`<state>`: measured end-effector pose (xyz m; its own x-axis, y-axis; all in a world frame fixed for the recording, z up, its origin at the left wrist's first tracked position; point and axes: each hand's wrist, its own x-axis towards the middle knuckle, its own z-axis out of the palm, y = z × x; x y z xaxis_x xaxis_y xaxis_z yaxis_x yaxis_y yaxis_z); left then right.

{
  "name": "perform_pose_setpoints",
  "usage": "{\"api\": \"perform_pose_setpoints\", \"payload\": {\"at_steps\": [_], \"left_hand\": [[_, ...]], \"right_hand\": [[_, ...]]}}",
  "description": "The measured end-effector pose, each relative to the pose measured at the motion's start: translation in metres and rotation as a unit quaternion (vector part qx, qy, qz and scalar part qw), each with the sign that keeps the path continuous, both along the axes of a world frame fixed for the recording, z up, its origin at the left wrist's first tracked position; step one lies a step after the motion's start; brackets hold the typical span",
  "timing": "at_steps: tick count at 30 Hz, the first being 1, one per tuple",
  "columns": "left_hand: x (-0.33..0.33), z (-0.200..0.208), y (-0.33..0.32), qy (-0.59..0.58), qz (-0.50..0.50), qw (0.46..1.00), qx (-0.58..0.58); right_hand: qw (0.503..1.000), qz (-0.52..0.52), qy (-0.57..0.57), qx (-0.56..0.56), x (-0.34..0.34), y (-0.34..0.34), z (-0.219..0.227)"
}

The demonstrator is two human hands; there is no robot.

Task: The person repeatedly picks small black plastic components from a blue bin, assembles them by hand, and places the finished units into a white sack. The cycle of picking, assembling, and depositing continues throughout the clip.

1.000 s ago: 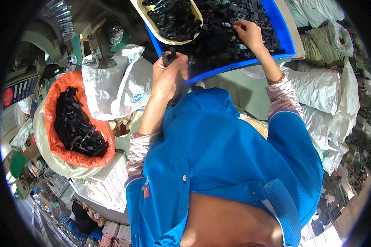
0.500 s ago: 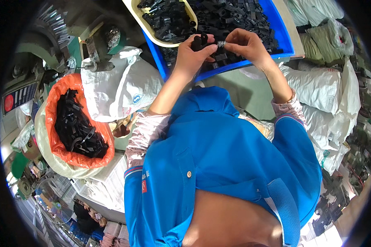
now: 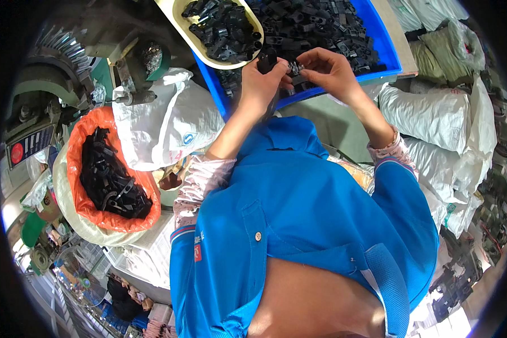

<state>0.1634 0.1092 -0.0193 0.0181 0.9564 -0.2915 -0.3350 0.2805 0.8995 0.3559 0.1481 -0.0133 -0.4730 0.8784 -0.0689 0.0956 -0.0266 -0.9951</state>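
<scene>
My left hand (image 3: 260, 83) is closed around a black plastic part (image 3: 268, 59), whose upper end sticks out above the fingers. A small metal spring (image 3: 294, 67) shows between my two hands, at the end of the part. My right hand (image 3: 332, 72) has its thumb and fingertips curled beside the spring, pinching at it. Both hands are over the near side of a blue tray (image 3: 390, 39) heaped with black plastic parts (image 3: 315, 28). A cream oval tub (image 3: 176, 14) with more black parts rests on the tray's left corner.
At the left stands a sack lined with orange plastic (image 3: 76, 152), holding black parts (image 3: 110, 174). White sacks lie between it and the tray (image 3: 166, 124) and at the right (image 3: 428, 112). A metal machine (image 3: 45, 79) occupies the far left.
My right hand has turned, its fingers more curled, and stays near the spring. The left hand still holds the black part. The view has shifted slightly.
</scene>
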Motion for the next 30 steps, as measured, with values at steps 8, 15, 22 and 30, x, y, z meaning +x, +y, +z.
{"api": "perform_pose_setpoints", "payload": {"at_steps": [8,15,22,30], "left_hand": [[-0.006,-0.004,0.003,-0.187,0.056,0.980,-0.050],[-0.023,0.002,-0.017,-0.247,0.109,0.962,-0.053],[-0.047,0.009,-0.019,-0.189,0.138,0.972,-0.021],[-0.074,0.016,-0.029,-0.114,0.177,0.975,0.069]], "right_hand": [[0.976,0.047,-0.158,0.143,0.002,0.048,-0.007],[0.858,-0.071,-0.343,0.374,0.019,0.094,-0.044],[0.851,-0.006,-0.324,0.414,-0.039,0.081,-0.066],[0.997,0.057,0.010,0.060,-0.050,0.024,0.017]]}}
